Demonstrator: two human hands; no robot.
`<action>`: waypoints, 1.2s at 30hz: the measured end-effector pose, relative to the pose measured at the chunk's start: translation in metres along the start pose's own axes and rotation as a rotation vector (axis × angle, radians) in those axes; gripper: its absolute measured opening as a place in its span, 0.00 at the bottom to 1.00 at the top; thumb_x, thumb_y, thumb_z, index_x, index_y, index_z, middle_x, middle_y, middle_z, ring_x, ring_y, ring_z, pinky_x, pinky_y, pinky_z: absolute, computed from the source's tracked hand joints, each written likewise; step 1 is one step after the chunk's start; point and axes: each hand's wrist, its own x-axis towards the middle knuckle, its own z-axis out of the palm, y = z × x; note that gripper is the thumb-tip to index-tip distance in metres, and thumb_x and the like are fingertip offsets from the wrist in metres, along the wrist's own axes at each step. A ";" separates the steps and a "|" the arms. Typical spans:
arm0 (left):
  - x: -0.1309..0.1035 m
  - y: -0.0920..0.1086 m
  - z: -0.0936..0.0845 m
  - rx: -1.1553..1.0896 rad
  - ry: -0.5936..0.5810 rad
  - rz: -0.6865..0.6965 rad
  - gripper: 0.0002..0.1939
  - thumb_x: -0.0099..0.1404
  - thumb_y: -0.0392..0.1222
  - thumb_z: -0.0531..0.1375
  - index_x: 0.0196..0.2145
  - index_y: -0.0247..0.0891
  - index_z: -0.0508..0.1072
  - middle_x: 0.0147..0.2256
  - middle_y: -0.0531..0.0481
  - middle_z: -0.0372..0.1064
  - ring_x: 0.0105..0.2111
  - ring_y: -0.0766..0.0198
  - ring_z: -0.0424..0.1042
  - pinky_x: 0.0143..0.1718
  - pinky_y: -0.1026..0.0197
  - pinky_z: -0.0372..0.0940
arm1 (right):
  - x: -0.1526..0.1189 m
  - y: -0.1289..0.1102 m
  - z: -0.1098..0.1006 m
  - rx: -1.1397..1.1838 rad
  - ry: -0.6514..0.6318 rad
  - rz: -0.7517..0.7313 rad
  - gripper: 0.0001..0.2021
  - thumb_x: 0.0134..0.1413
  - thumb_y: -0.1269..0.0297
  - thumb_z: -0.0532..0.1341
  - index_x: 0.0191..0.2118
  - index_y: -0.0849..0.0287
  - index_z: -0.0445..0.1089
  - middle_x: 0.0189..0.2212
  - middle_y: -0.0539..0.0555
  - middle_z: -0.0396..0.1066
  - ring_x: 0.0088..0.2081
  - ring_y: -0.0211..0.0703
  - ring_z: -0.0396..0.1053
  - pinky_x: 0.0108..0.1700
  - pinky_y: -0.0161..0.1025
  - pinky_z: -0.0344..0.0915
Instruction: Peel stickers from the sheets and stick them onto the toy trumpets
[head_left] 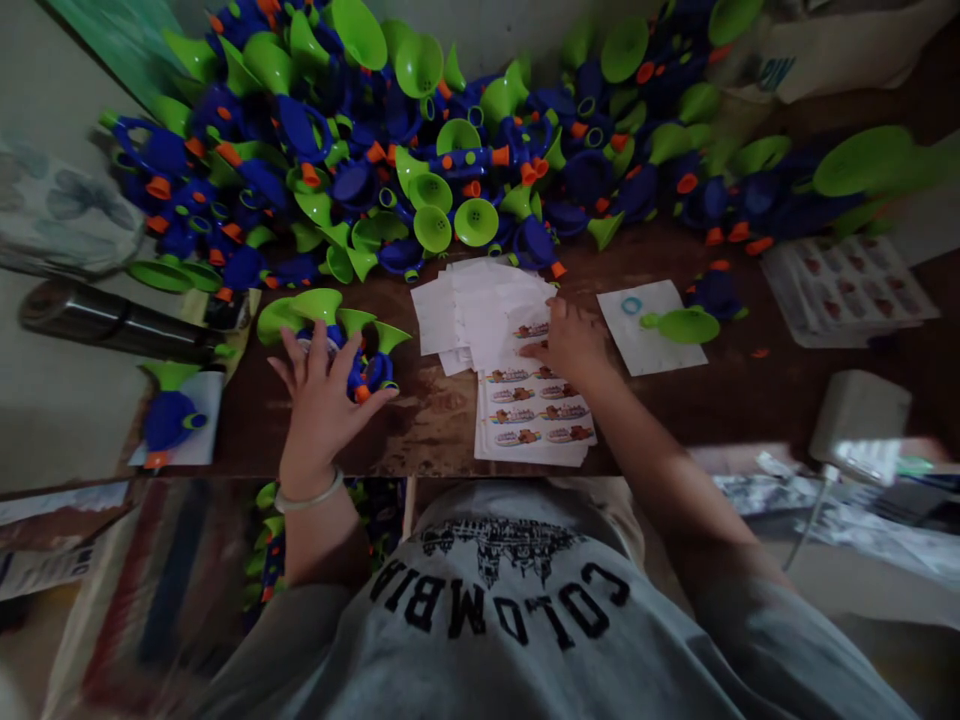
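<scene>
My left hand (319, 400) is spread over a few blue toy trumpets (379, 370) with green bells, its fingers apart and resting on or just above them. Part of those toys is hidden under the palm. On the right, my right hand (574, 345) lies at the edge of a sheet of stickers (536, 410) printed with small brown and rainbow-coloured pictures. Its fingertips touch the paper, though whether they pinch a sticker is too small to make out. Several blank white sheets (457, 310) overlap the top of the sticker sheet.
A large heap of toy trumpets (457, 165) fills the back of the table (427, 430). A dark metal flask (112, 320) lies at left, near one trumpet (171, 415). To the right are a white paper (637, 350), another trumpet (716, 300) and more sticker sheets (847, 290).
</scene>
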 end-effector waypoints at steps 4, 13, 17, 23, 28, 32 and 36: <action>0.004 0.019 -0.002 0.056 0.012 -0.009 0.40 0.67 0.66 0.67 0.70 0.49 0.68 0.81 0.41 0.42 0.80 0.25 0.26 0.75 0.16 0.23 | 0.002 0.011 0.005 0.222 0.077 -0.032 0.33 0.53 0.67 0.72 0.63 0.61 0.60 0.63 0.71 0.70 0.64 0.67 0.70 0.65 0.64 0.67; 0.045 0.082 0.023 -0.187 0.086 0.215 0.31 0.72 0.62 0.64 0.67 0.50 0.71 0.76 0.43 0.59 0.82 0.37 0.36 0.79 0.25 0.30 | -0.011 0.016 -0.002 0.757 0.224 -0.163 0.33 0.60 0.57 0.69 0.65 0.49 0.53 0.33 0.44 0.73 0.33 0.44 0.75 0.37 0.44 0.74; 0.081 0.124 0.044 -0.395 0.110 0.363 0.36 0.71 0.67 0.63 0.68 0.46 0.69 0.72 0.38 0.65 0.77 0.38 0.55 0.79 0.28 0.38 | -0.040 0.000 -0.013 0.893 0.214 -0.354 0.32 0.63 0.52 0.69 0.65 0.46 0.55 0.30 0.41 0.71 0.28 0.40 0.73 0.33 0.41 0.72; 0.092 0.149 0.042 -0.379 0.053 0.279 0.24 0.75 0.62 0.59 0.56 0.41 0.76 0.39 0.47 0.80 0.37 0.56 0.80 0.45 0.55 0.73 | -0.074 -0.009 -0.042 0.715 0.495 -0.624 0.17 0.67 0.66 0.65 0.58 0.43 0.74 0.39 0.47 0.80 0.37 0.42 0.77 0.43 0.42 0.76; 0.079 0.159 0.028 -0.518 0.030 0.302 0.17 0.73 0.53 0.63 0.53 0.44 0.76 0.30 0.55 0.71 0.27 0.64 0.70 0.35 0.61 0.66 | -0.090 -0.014 -0.058 0.563 0.531 -0.580 0.15 0.70 0.70 0.60 0.53 0.47 0.79 0.37 0.51 0.82 0.40 0.45 0.78 0.44 0.45 0.77; 0.077 0.165 0.023 -0.539 0.026 0.304 0.16 0.73 0.53 0.63 0.53 0.45 0.76 0.29 0.55 0.68 0.28 0.63 0.69 0.35 0.61 0.65 | -0.098 -0.018 -0.062 0.570 0.540 -0.568 0.16 0.70 0.73 0.58 0.48 0.46 0.81 0.38 0.50 0.82 0.40 0.43 0.79 0.42 0.44 0.77; 0.079 0.166 0.023 -0.510 0.045 0.293 0.12 0.75 0.52 0.62 0.51 0.47 0.75 0.22 0.60 0.54 0.20 0.66 0.57 0.28 0.61 0.59 | -0.103 -0.018 -0.061 0.562 0.618 -0.619 0.18 0.69 0.74 0.59 0.47 0.42 0.82 0.37 0.48 0.80 0.36 0.41 0.76 0.38 0.42 0.73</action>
